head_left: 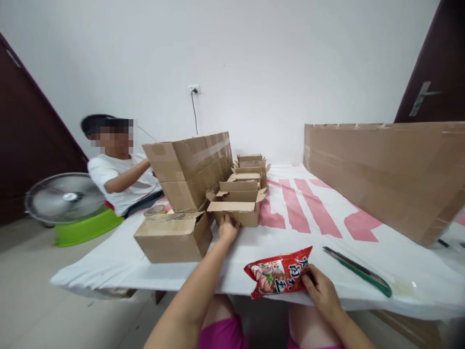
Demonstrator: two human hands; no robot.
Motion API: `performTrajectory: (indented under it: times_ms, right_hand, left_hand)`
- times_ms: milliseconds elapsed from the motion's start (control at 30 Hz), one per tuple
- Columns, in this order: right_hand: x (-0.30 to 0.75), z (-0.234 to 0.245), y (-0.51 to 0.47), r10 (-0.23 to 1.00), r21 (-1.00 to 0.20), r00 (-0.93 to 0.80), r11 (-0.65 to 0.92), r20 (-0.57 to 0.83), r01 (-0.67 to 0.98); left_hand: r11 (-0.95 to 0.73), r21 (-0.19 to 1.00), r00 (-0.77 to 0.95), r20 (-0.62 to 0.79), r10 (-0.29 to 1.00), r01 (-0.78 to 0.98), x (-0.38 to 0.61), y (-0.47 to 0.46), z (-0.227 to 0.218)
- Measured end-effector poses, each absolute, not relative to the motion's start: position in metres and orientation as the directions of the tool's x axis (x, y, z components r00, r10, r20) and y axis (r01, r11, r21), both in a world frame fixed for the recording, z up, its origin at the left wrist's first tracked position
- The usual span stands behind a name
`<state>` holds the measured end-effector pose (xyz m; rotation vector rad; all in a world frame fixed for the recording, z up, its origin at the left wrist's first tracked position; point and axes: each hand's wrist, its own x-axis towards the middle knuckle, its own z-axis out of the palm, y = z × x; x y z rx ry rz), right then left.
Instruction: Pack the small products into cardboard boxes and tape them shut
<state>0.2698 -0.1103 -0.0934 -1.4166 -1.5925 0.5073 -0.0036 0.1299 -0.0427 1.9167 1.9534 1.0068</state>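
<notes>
My left hand (227, 228) reaches forward and grips the near edge of a small open cardboard box (238, 202), first in a row of several small open boxes (250, 167). My right hand (321, 288) is closed on the right end of a red snack packet (279, 274) that lies at the table's near edge. A closed brown carton (173, 237) sits just left of my left hand.
A large taped carton (192, 167) stands behind the closed one. A long cardboard panel (385, 165) runs along the right side. A green utility knife (358, 270) lies right of the packet. A white cloth with red print (305, 208) covers the table. Another person (119, 182) sits at far left by a fan (65, 198).
</notes>
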Motion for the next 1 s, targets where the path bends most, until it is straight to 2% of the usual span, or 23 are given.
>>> performTrajectory:
  times_ms: [167,367,467,567,633,667,767,900,1000]
  right_hand:
    - [0.27,-0.092,-0.111,0.931,-0.795,0.089,0.25,0.355,0.552]
    - [0.269,-0.088,-0.113,0.927,-0.79,0.088,0.258,0.364,0.557]
    - [0.268,-0.086,-0.113,0.926,-0.773,0.115,0.226,0.36,0.593]
    - [0.266,-0.084,-0.113,0.926,-0.753,0.134,0.196,0.353,0.628]
    - [0.266,-0.083,-0.113,0.93,-0.752,0.132,0.187,0.342,0.632]
    - [0.266,-0.082,-0.114,0.932,-0.754,0.13,0.187,0.34,0.63]
    - [0.268,-0.083,-0.114,0.924,-0.764,0.124,0.216,0.361,0.608]
    - [0.269,-0.087,-0.112,0.918,-0.776,0.155,0.207,0.364,0.596]
    - [0.268,-0.087,-0.111,0.919,-0.76,0.172,0.176,0.355,0.625]
  left_hand:
    - [-0.063,0.627,-0.038,0.146,0.989,0.776,-0.002,0.156,-0.019]
    - [-0.185,0.696,0.201,0.06,0.978,0.693,0.024,0.128,0.004]
    - [-0.308,0.742,0.414,0.046,0.909,0.595,0.034,0.093,0.021]
    - [-0.441,0.734,0.645,0.004,0.764,0.517,0.041,0.046,0.027]
    - [-0.603,0.608,0.77,-0.023,0.638,0.517,0.047,0.014,0.023]
    - [-0.663,0.51,0.782,-0.031,0.622,0.548,0.05,0.001,0.02]
    - [-0.703,0.265,0.736,-0.043,0.676,0.661,0.055,-0.016,0.015]
    - [-0.618,0.145,0.628,-0.027,0.778,0.773,0.041,0.018,0.028]
    - [-0.523,0.095,0.519,0.064,0.852,0.847,0.015,0.055,0.047]
